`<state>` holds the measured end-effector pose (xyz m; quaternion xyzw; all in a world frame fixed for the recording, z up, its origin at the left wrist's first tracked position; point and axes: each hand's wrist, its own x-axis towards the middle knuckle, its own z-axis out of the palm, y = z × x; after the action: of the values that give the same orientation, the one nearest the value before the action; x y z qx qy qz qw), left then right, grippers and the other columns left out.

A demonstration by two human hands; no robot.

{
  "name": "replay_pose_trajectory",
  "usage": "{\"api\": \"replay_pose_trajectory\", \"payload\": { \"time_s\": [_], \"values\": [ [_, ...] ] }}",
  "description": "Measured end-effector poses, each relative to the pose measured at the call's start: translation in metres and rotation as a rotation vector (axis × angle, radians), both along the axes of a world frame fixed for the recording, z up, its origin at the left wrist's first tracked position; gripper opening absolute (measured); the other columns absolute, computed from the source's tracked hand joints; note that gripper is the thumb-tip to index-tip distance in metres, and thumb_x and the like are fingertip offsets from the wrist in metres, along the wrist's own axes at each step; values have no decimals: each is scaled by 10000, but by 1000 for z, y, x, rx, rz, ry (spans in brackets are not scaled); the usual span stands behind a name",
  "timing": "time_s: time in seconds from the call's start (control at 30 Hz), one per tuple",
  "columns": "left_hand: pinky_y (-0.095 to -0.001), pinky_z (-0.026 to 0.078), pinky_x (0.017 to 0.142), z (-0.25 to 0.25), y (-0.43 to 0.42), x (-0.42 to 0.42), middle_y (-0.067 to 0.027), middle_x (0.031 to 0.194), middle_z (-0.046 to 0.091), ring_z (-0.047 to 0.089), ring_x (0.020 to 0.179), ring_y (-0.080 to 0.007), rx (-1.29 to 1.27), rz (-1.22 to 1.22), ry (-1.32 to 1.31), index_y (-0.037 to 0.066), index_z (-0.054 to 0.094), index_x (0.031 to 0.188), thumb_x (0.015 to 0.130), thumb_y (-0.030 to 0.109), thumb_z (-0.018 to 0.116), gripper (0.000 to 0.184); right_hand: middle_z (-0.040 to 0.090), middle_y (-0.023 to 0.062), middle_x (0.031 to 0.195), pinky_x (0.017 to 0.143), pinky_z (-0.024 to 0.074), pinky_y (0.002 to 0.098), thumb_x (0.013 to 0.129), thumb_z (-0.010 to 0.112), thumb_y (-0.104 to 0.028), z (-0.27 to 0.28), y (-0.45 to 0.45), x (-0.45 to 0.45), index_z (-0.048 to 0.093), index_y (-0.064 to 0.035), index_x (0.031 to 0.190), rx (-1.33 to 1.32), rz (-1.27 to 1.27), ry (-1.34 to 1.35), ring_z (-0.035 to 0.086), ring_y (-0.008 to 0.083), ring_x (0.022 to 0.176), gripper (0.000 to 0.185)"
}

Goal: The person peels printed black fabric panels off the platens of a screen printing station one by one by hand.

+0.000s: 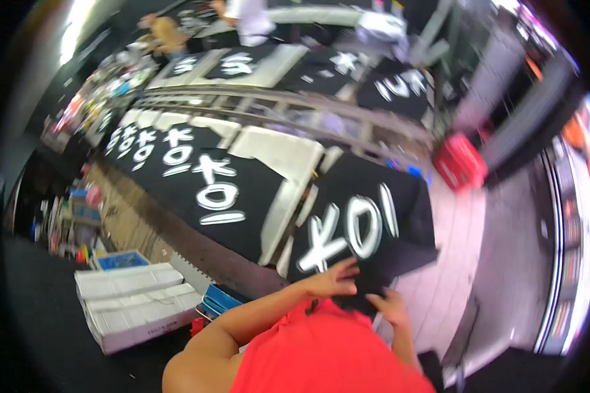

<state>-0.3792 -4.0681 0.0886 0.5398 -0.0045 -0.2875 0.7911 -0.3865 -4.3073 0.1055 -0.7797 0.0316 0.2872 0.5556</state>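
Observation:
A black cloth panel (pixel 406 203) with large white lettering lies in front of me, its near right part lifted and folded. My left hand (pixel 335 278) rests on its near edge below the lettering, fingers apart. To the right, my right hand (pixel 390 306) is at the lifted near edge of the same cloth, its thumb and fingers partly against the fabric; whether they pinch it is unclear. Left of this panel lies another black lettered panel (pixel 262 196) on a pale board (pixel 295 154).
More lettered black panels (pixel 390 85) lie across a metal rail (pixel 295 108). White boxes (pixel 134 304) and a blue tray (pixel 121 260) stand at lower left. A red container (pixel 460 162) is at right. Two people (pixel 249 23) (pixel 167 33) are at the far side.

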Motion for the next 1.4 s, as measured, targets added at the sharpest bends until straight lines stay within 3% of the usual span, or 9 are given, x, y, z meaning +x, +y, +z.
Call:
{"api": "replay_pose_trajectory", "payload": {
  "time_s": [0.03, 0.07, 0.27, 0.33, 0.53, 0.83, 1.0, 1.17, 1.4],
  "values": [
    [-362, 414, 1005, -62, -4, -7, -124, 1303, 527, 503, 1191, -209, 199, -61, 154, 42, 347, 1428, 763, 205, 800, 821, 679, 208, 992, 801, 504, 380, 811, 639, -205, -4, 4, 2, 637, 9, 1115, 36, 467, -183, 661, 342, 899, 372],
    [-346, 418, 992, 50, -23, 0, -95, 1273, 532, 512, 1152, -193, 343, 11, 585, 24, 368, 1409, 756, 126, 792, 785, 654, 232, 1029, 838, 496, 400, 815, 597, -227, -10, 10, -6, 643, 9, 1103, -50, 597, -78, 648, 358, 945, 375],
    [-243, 452, 858, -5, -17, -22, -56, 1113, 602, 560, 961, -112, 134, 606, 129, 22, 589, 1219, 905, 55, 583, 316, 678, 194, 1048, 841, 509, 366, 828, 635, -274, -23, -15, 21, 656, -23, 1135, 71, 869, -17, 666, 329, 920, 398],
    [-235, 451, 840, 16, -11, -18, -51, 1110, 606, 556, 945, -106, 93, 663, 122, 26, 603, 1200, 912, 51, 566, 292, 686, 176, 1021, 798, 519, 352, 810, 692, -319, -19, -36, 49, 636, -42, 1185, 156, 812, 437, 672, 309, 872, 470],
    [-242, 469, 738, 91, -35, -26, -58, 939, 669, 590, 808, -99, 705, 424, -346, 39, 613, 1165, 870, 50, 623, 295, 466, 167, 1289, 971, 452, 405, 608, 807, -114, -82, -67, 151, 392, -84, 1341, -502, 24, -745, 455, 380, 1200, 843],
    [-355, 510, 806, 160, -62, -47, -149, 1030, 671, 661, 965, -306, 653, 203, -469, 67, 588, 1172, 879, 44, 606, 295, 593, 126, 946, 852, 449, 351, 868, 418, -115, -190, -146, 251, 649, -100, 888, -329, -396, -847, 580, 278, 951, 232],
    [-450, 506, 765, 178, -46, -49, -231, 980, 654, 643, 915, -386, 921, 102, -401, 83, 493, 1270, 921, 110, 544, 354, 676, 141, 857, 728, 484, 369, 877, 426, -152, -125, -204, 348, 675, -87, 981, -418, -243, -1040, 646, 270, 811, 278],
    [-411, 501, 658, 207, 21, -40, -212, 810, 618, 628, 772, -397, 1063, 526, -747, 19, 602, 967, 848, 36, 603, 120, 690, 153, 901, 769, 492, 347, 780, 448, 27, 107, -142, 353, 662, -53, 1012, -324, -55, -1278, 665, 281, 860, 326],
    [-246, 477, 675, 313, 154, -108, -71, 812, 632, 605, 759, -106, 1319, 1298, -993, 23, 640, 950, 869, -26, 590, 107, 656, 141, 955, 871, 456, 320, 652, 429, 165, 299, -11, 278, 620, -31, 1037, -165, 41, -1454, 630, 259, 962, 473]
  ]
}}
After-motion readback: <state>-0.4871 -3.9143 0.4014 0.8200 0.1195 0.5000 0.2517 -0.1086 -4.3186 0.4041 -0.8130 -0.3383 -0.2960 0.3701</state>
